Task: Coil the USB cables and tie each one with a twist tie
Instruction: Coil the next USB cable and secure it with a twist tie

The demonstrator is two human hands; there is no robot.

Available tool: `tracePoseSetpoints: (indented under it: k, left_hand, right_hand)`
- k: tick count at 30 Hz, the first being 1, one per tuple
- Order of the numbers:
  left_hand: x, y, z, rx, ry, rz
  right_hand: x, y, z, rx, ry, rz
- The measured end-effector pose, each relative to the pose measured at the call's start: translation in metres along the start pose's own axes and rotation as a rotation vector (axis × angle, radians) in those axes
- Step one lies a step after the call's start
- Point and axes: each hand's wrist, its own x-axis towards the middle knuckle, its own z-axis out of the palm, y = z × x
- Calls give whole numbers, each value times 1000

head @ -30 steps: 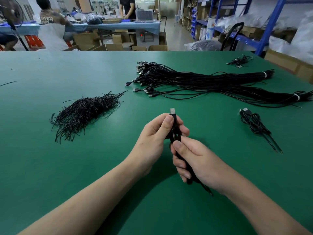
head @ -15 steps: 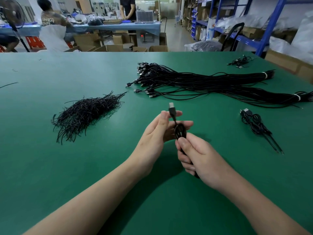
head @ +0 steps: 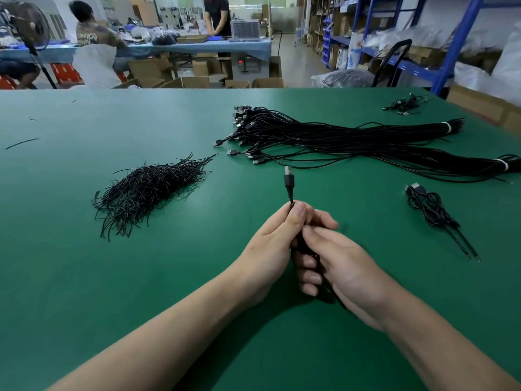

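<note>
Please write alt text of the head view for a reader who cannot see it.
The left hand and right hand hold one black USB cable over a green table, plug pointing up. A pile of twist ties lies to the left, a bundle of cables behind, one coiled cable to the right.

1. You had no text before you that could be read.
2. At eleven o'clock, the print on a seated person's shirt (head: 88, 38) was too blurred to make out.
3. At one o'clock, the markings on a white and blue box (head: 354, 53) were likewise too small.
</note>
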Motion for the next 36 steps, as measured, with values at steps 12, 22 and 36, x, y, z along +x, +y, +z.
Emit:
tracePoseSetpoints:
  k: [12,22,36]
  left_hand:
    - [8,-1,-18,192,2,28]
    - [11,1,-28,288,13,121]
    - [25,22,-48,560,99,102]
  right_hand:
    - [-4,-7,-9,96,2,79]
    - [-6,-11,-13,67,-97,48]
    - [3,0,-16,-238,169,-145]
